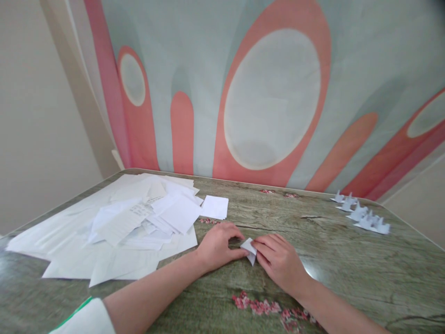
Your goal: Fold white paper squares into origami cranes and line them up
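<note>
A small piece of folded white paper is held just above or on the table, between both hands. My left hand grips its left side, thumb below and fingers curled above. On the other side, the fingertips of my right hand pinch the paper's right edge. The paper comes to a point at the bottom, and parts of its edges are hidden behind the fingers.
Loose white sheets, some with writing, are heaped on the left. A stack of small square papers lies beside them. Several folded paper figures stand at the far right of the wood-grain table. A patterned wall rises behind.
</note>
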Available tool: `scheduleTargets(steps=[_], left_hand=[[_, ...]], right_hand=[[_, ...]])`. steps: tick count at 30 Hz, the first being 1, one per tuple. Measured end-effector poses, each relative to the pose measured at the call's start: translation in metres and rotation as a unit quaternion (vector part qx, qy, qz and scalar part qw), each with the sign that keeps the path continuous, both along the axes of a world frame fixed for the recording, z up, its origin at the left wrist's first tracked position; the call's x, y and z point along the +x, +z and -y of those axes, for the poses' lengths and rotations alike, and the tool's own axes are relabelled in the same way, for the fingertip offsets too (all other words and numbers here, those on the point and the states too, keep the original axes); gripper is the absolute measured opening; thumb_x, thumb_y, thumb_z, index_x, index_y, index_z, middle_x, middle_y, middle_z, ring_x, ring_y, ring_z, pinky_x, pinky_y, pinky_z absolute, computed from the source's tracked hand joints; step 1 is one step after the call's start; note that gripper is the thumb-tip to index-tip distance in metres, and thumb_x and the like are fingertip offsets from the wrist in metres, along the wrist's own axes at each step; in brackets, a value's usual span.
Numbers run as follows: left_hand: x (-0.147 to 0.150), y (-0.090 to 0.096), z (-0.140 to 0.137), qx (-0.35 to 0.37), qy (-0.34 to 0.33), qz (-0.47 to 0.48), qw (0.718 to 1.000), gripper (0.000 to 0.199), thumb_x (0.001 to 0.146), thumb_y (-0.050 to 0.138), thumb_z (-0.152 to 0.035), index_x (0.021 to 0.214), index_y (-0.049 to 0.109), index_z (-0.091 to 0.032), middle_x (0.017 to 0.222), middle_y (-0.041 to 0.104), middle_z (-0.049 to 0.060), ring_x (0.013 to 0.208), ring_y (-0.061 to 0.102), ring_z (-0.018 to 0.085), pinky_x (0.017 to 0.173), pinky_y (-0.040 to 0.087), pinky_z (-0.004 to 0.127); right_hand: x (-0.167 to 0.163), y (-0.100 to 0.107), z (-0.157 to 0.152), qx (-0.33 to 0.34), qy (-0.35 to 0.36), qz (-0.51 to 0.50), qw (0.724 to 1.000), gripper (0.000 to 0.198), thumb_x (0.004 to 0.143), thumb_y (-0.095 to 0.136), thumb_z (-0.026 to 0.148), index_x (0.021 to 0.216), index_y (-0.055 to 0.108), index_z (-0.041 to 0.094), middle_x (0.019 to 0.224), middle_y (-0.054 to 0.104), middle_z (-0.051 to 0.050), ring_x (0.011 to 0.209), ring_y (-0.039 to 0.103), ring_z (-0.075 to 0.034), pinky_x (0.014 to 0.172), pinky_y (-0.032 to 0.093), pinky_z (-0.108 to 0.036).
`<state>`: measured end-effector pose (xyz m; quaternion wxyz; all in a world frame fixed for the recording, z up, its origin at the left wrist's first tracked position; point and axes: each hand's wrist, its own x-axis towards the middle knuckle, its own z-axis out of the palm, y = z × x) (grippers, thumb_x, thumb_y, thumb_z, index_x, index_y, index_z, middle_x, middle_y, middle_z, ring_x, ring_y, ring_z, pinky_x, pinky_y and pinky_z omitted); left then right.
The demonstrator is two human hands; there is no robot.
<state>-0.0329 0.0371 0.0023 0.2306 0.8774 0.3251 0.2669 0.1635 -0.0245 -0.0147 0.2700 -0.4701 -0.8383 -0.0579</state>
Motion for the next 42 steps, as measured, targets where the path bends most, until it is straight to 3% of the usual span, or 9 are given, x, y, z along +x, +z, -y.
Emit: scheduleTargets(steps=[4, 11, 21, 30, 37, 42], left_hand=[[0.003, -0.003, 0.005, 0.022, 0.043, -0.026, 0.998, 0.021, 0.066, 0.071, -0.032, 0.08, 0.064, -0.019, 0.088, 0.061, 0.004, 0.087, 0.054, 0.021, 0.079, 0.042, 0.031], [0.003, -0.005, 0.005, 0.018, 0.05, -0.026, 0.998, 0.013, 0.067, 0.068, -0.023, 0.078, 0.062, -0.018, 0.086, 0.059, 0.003, 0.086, 0.053, 0.019, 0.079, 0.041, 0.03], [0.005, -0.006, 0.003, 0.003, 0.05, -0.005, 0.999, 0.006, 0.072, 0.064, -0.022, 0.076, 0.063, -0.018, 0.083, 0.06, 0.003, 0.083, 0.054, 0.019, 0.079, 0.041, 0.03], [-0.001, 0.0, -0.003, -0.035, -0.004, 0.008, 0.999, 0.013, 0.078, 0.057, -0.021, 0.081, 0.069, -0.019, 0.083, 0.063, 0.003, 0.081, 0.056, 0.016, 0.078, 0.043, 0.028], [-0.002, -0.002, -0.007, -0.044, -0.037, 0.01, 0.998, 0.026, 0.075, 0.05, -0.008, 0.086, 0.07, -0.02, 0.088, 0.066, 0.002, 0.086, 0.058, 0.016, 0.083, 0.043, 0.028], [-0.002, -0.005, -0.008, -0.039, -0.035, 0.019, 0.998, 0.019, 0.079, 0.053, -0.015, 0.086, 0.07, -0.02, 0.087, 0.066, 0.003, 0.085, 0.058, 0.017, 0.082, 0.044, 0.028]], right_hand=[[-0.001, -0.001, 0.0, -0.011, -0.008, -0.002, 1.0, 0.016, 0.083, 0.051, 0.013, 0.091, 0.063, 0.019, 0.086, 0.063, -0.005, 0.079, 0.055, -0.018, 0.076, 0.041, -0.034], [-0.005, -0.002, -0.002, -0.033, -0.002, -0.037, 0.999, 0.017, 0.082, 0.051, 0.014, 0.096, 0.061, 0.019, 0.091, 0.06, -0.005, 0.083, 0.054, -0.019, 0.075, 0.044, -0.033], [-0.015, 0.008, -0.017, -0.105, -0.011, -0.046, 0.993, 0.016, 0.077, 0.054, 0.009, 0.08, 0.065, 0.02, 0.078, 0.055, -0.002, 0.073, 0.054, -0.015, 0.068, 0.045, -0.027], [-0.013, 0.003, -0.025, -0.157, 0.017, -0.182, 0.971, 0.018, 0.082, 0.051, 0.016, 0.084, 0.068, 0.02, 0.074, 0.057, -0.002, 0.065, 0.055, -0.013, 0.057, 0.044, -0.024], [-0.013, 0.004, -0.024, -0.16, 0.005, -0.188, 0.969, 0.016, 0.082, 0.052, 0.017, 0.08, 0.068, 0.019, 0.074, 0.057, -0.002, 0.064, 0.055, -0.013, 0.056, 0.043, -0.024], [-0.013, 0.002, -0.024, -0.156, 0.006, -0.19, 0.969, 0.015, 0.083, 0.052, 0.018, 0.081, 0.068, 0.019, 0.075, 0.058, -0.002, 0.066, 0.056, -0.013, 0.058, 0.045, -0.024]])
